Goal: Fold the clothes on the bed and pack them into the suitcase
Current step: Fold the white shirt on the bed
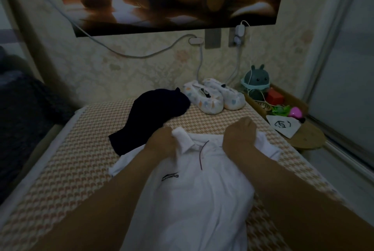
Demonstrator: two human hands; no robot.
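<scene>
White polo shirt (198, 186): lying on the bed (66, 169), stretching from under both hands back toward the person.
Left hand (162, 141): pinching cloth beside the collar (190, 144).
Right hand (238, 135): gripping the opposite shoulder.
Handling: seeming light, limp, easily creased; the shoulders probably offering the best hold.
Black garment (153, 113): lying just beyond the left hand.

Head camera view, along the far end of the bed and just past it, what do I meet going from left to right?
Black garment → pair of patterned shoes → teal bunny-eared toy → red block.
</scene>
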